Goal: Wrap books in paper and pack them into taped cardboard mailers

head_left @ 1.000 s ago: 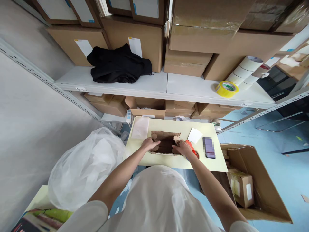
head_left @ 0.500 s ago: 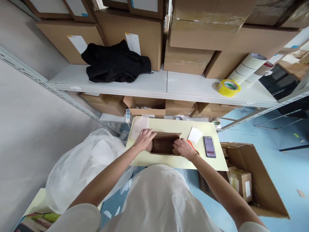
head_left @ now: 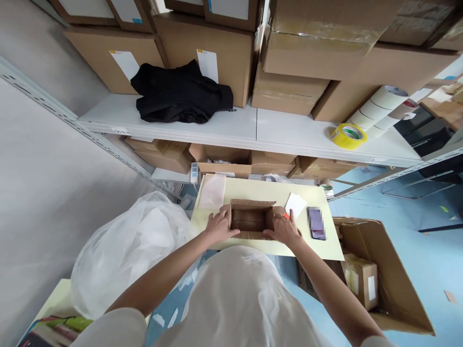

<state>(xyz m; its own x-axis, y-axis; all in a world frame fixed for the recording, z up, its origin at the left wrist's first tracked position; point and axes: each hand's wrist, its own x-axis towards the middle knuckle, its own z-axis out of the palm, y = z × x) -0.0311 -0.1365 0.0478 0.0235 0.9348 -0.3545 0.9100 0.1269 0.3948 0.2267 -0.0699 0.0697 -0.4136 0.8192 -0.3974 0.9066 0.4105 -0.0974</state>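
A small open cardboard box (head_left: 249, 220) stands on the pale yellow table (head_left: 238, 184) in front of me, its dark inside facing up. My left hand (head_left: 220, 226) grips its left side, with the thumb along the near edge. On the opposite end my right hand (head_left: 284, 228) holds the right flap, its thumb also by the near edge. Just behind the right hand an orange item (head_left: 286, 216) shows in part; its kind is hidden. White cards (head_left: 295, 204) and a phone with a blurred screen (head_left: 316, 223) lie to the right.
A translucent sheet (head_left: 212, 191) lies at the table's back left. Left of the table bulges a large plastic bag (head_left: 126, 250). A big open carton (head_left: 390, 274) stands right. The shelf (head_left: 238, 126) ahead carries boxes, black cloth (head_left: 183, 94) and yellow tape (head_left: 348, 136).
Both hands have shifted toward the near edge of the box, thumbs now there. The right and near flaps now stand folded outward. The view has moved slightly.
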